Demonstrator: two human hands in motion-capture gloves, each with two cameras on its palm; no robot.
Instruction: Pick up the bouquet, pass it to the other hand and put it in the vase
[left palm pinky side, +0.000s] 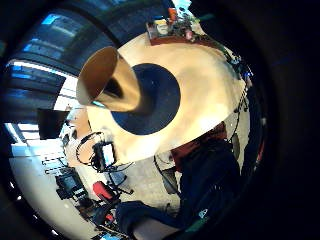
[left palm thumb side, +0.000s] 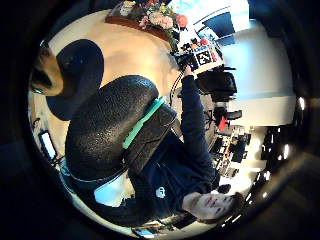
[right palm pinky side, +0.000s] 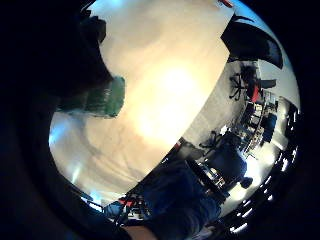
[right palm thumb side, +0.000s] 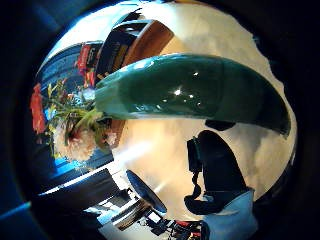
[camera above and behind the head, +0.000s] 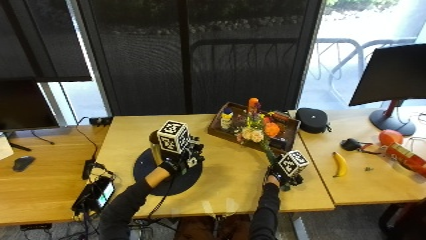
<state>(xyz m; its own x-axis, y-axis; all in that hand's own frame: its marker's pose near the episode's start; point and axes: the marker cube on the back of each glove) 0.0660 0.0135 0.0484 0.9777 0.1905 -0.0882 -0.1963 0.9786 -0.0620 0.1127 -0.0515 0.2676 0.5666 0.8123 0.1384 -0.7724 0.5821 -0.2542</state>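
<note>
Outside view: the right hand holds the bouquet by its stems, blooms rising up and away from the hand, in front of a tray. The left hand hovers over a dark mat, the vase just beyond it; whether its fingers are curled cannot be told here.

Right thumb-side view: the green wrap lies right across the palm, flowers at its far end.

Left little-finger view: the vase stands on the mat, apart from the hand.
</note>
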